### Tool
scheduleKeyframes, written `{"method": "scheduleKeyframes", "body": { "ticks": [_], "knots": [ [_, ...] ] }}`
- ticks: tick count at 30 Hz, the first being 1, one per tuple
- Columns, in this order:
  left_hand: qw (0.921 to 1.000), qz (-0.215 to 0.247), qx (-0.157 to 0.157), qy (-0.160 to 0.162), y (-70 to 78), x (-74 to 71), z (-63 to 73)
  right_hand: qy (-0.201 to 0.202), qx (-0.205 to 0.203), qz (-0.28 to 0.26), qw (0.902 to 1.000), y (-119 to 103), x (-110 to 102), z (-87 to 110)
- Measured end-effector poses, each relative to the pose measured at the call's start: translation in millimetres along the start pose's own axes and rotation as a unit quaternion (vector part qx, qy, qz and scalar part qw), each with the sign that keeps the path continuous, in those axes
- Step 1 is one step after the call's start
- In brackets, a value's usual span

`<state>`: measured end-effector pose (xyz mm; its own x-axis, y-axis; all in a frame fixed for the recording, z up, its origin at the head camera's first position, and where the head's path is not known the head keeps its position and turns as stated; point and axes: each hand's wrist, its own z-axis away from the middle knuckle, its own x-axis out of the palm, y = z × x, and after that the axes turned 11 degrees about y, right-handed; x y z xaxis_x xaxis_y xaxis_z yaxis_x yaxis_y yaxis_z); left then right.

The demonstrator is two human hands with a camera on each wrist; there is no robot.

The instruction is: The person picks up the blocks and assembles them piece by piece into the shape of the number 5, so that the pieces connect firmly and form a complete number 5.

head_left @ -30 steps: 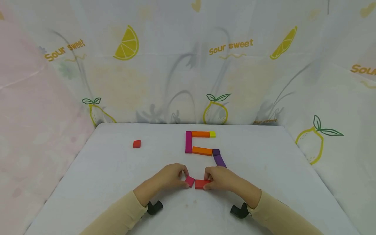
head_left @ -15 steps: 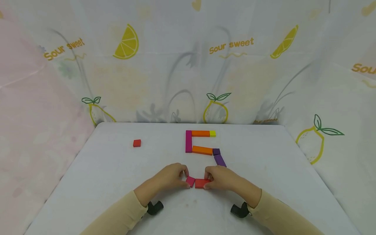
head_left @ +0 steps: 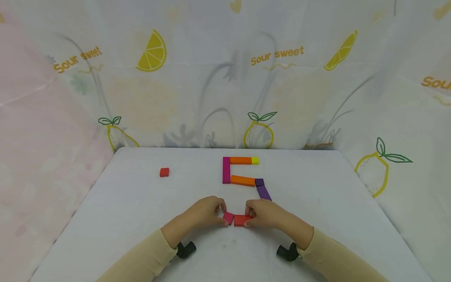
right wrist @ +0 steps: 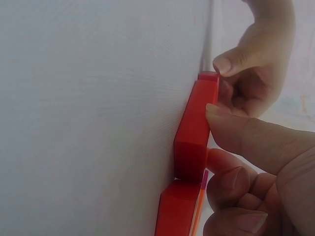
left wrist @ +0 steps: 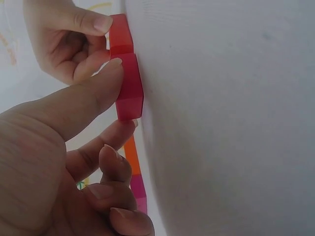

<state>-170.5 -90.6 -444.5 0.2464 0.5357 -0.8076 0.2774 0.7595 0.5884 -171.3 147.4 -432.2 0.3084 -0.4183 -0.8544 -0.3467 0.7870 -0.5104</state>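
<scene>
Near the middle front of the table, my left hand [head_left: 206,211] pinches a small crimson block [head_left: 228,218] between thumb and finger. Its corner sits right against the left end of a longer red block [head_left: 241,220]. My right hand [head_left: 266,213] grips that red block by its long sides, covering the right end in the head view. In the left wrist view the crimson block [left wrist: 129,86] and red block [left wrist: 120,34] line up end to end. Beyond the held red block, the right wrist view shows another red block [right wrist: 177,211], hidden under my right hand in the head view.
Behind my hands lie a magenta bar [head_left: 226,170], an upper orange bar [head_left: 240,160] with a yellow cube [head_left: 255,160], a lower orange bar [head_left: 242,180], a dark purple cube [head_left: 259,182] and a slanted purple block [head_left: 264,192]. A lone red cube [head_left: 164,172] sits back left.
Since one second ago, the crimson block in my left hand has shifted slightly right, up to the red block. My right hand has stayed in place.
</scene>
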Motion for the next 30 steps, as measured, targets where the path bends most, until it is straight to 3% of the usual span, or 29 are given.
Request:
{"method": "scheduleKeyframes", "body": {
  "ticks": [13,20,30],
  "knots": [
    [0.9991,-0.009,-0.033,0.026,-10.4,-9.2,-3.8,0.000,-0.007,-0.003,1.0000,-0.6,-0.6,2.4],
    [0.9965,-0.005,-0.042,0.072,-25.9,-29.4,-2.9,-0.005,-0.006,0.000,1.0000,-1.8,-0.9,1.0],
    [0.9889,-0.040,-0.053,0.133,-58.1,-62.5,-2.8,-0.010,-0.001,-0.001,1.0000,-2.8,-1.5,1.9]
  ]
}}
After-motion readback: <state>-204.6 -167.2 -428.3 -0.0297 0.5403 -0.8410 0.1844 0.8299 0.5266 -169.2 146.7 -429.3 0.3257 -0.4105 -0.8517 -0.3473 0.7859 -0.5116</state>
